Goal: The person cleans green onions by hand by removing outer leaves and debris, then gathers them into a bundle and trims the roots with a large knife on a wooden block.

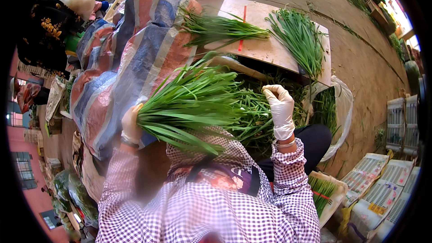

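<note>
My left hand [131,123], in a thin white glove, is closed round the base of a large bunch of garlic chives [193,103]. The long flat green leaves fan out to the right above my lap. My right hand [280,108], gloved too, is raised to the right of the leaf tips, with thumb and fingers pinched together. Whatever is in the pinch is too small to make out. Below and between the hands lies a heap of loose green leaves and trimmings [258,128].
Ahead, a pale board [234,9] with a red stripe carries two bunches of chives [299,40]. A striped woven plastic sheet [148,40] covers a bulky pile at left. To the right are a clear plastic bag [344,108], a box of green stalks [321,193] and printed cartons [378,189].
</note>
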A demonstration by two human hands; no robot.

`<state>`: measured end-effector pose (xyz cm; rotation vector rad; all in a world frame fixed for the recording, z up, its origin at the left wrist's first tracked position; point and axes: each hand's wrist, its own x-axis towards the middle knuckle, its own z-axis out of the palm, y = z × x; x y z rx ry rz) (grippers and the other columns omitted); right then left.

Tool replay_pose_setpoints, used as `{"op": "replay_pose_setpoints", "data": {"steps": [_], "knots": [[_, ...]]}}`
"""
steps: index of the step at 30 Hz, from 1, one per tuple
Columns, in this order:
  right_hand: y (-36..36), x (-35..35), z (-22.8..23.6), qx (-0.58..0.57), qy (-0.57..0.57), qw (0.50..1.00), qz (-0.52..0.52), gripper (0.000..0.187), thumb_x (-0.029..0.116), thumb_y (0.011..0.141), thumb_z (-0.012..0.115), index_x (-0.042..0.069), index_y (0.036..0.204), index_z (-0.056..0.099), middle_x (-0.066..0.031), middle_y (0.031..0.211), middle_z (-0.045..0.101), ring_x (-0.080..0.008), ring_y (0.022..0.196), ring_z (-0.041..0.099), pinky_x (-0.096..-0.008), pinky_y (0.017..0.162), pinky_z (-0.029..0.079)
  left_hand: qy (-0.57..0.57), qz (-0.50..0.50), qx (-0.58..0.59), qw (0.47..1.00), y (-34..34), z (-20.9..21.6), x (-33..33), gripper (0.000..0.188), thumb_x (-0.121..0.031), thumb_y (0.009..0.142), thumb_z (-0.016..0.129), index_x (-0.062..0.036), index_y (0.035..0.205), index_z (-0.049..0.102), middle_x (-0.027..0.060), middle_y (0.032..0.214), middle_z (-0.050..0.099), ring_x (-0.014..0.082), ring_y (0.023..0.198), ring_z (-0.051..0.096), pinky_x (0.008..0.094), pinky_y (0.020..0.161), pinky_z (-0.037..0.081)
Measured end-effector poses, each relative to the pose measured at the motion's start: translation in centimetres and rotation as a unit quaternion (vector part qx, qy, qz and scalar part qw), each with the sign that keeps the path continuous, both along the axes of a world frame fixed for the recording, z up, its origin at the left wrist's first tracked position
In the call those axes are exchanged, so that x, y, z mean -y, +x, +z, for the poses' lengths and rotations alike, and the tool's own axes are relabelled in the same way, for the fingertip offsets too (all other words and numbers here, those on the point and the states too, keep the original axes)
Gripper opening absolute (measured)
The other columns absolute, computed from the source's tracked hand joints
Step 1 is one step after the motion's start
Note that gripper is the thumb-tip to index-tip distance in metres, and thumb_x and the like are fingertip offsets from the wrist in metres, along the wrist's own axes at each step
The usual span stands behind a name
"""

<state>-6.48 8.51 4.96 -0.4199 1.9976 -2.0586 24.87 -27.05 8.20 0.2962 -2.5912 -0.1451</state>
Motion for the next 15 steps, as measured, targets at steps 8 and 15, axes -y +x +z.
{"op": "replay_pose_setpoints", "data": {"steps": [8, 15], "knots": [[0.4, -1.4, -0.4, 0.014, 0.082, 0.996, 0.045, 0.010, 0.008, 0.085, 0.071, 0.000, 0.088, 0.067, -0.0013, 0.078, 0.064, -0.0050, 0.070, 0.056, -0.0210, 0.063, 0.046, 0.038, 0.023, -0.020, 0.999, -0.7, 1.0, -0.4, 0.024, -0.010, 0.083, 0.065, -0.0074, 0.107, 0.063, 0.0140, 0.096, 0.068, 0.0322, 0.085, 0.067, 0.0377, 0.073, 0.053], [1.0, -1.9, 0.0, 0.039, 0.144, 0.977, 0.156, 0.016, 0.014, 0.088, 0.067, -0.001, 0.091, 0.068, -0.0044, 0.079, 0.066, -0.0095, 0.070, 0.056, -0.0254, 0.066, 0.047, 0.204, 0.064, -0.029, 0.976, -1.0, 1.1, -0.7, 0.025, -0.006, 0.087, 0.063, -0.0049, 0.111, 0.061, 0.0130, 0.098, 0.068, 0.0254, 0.086, 0.068, 0.0336, 0.072, 0.053]]}}
